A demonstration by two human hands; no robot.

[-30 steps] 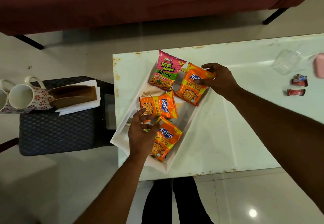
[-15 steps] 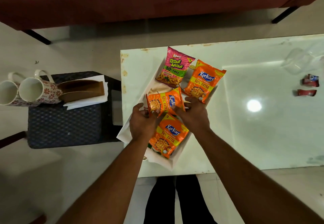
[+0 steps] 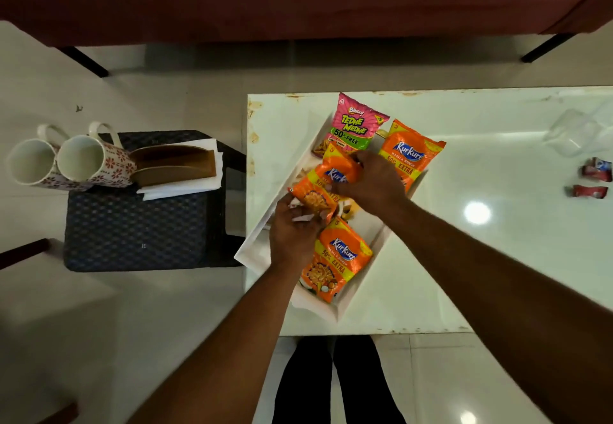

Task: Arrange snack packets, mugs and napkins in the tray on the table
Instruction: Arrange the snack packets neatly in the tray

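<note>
Both hands are on one orange Kurkure packet (image 3: 326, 188) in the middle of the white tray (image 3: 257, 248); the left hand (image 3: 293, 229) pinches its near end and the right hand (image 3: 368, 180) grips its far end, so the hands are close together and closed on the same bag; I think two hands are used because the bag is puffy and slippery and needs turning to fit the gap.

The tray sits slanted at the left edge of the tabletop (image 3: 464, 274); a pink Bingo Tedhe Medhe packet (image 3: 356, 125) lies at its far end, a second Kurkure packet (image 3: 409, 155) just beside it on the right, and a third Kurkure packet (image 3: 338, 259) at the near end; they lie flat and side by side, likely so all of them fit.

Two flowered mugs (image 3: 69, 160) and a pile of white napkins (image 3: 185, 186) under a brown holder (image 3: 174, 165) wait on a dark stool (image 3: 139, 224) to the left, well apart from the tray; they are not yet moved, so the job looks about half done.
</note>
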